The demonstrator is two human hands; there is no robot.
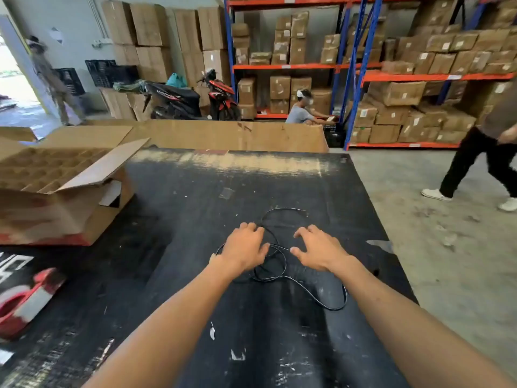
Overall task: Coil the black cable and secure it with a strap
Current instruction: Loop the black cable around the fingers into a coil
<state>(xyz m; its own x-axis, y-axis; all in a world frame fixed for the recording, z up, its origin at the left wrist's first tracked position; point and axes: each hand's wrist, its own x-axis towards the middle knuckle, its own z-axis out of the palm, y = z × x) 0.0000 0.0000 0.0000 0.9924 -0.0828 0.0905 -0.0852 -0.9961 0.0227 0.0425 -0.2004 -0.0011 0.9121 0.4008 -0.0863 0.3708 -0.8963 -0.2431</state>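
From the head view, we saw the black cable point(282, 256) sprawled in loose loops on the dark bench point(279, 180), uncoiled. Our left hand point(246, 247) and right hand point(319, 249) hovered over it, fingers spread, grasping nothing. We judged coiling barely begun, and no strap showed.

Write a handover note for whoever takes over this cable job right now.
Left hand: open, palm down over the left side of the black cable, holding nothing.
Right hand: open, fingers spread over the right side, holding nothing.
Cable: loose and tangled on the black table, one loop beyond the fingers, another trailing toward the right forearm.
Done: nothing; no neat coil yet.
Left: gather the loops into a coil, then strap it. No strap is visible in this view.
Open cardboard box sits to the left.
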